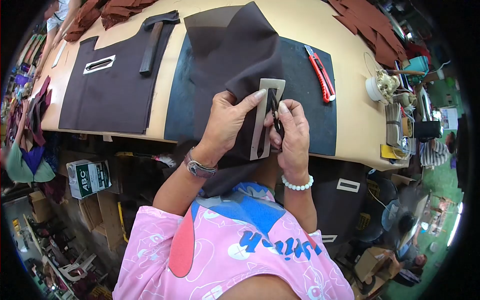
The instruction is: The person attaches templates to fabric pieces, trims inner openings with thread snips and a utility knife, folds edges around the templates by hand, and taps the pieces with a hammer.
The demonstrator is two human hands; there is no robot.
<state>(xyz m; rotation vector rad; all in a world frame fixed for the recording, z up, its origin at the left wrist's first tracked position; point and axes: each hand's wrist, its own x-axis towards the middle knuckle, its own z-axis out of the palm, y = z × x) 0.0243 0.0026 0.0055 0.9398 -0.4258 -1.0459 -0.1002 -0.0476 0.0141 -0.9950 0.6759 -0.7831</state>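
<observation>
Dark brown fabric lies bunched over a dark cutting mat and hangs past the table's front edge. On it is a pale rectangular frame with a long narrow opening. My left hand pinches the fabric and the frame's left edge, thumb on top. In my right hand is a small dark tool that looks like thread snips, its tip at the upper part of the opening. Fingers cover most of the tool's lower end. To the right, a red utility knife rests on the mat.
At left, a hammer lies on stacked dark fabric panels, the top one with a pale-framed slot. Reddish-brown scraps lie at the back right, near a white container. Another person stands at the far left.
</observation>
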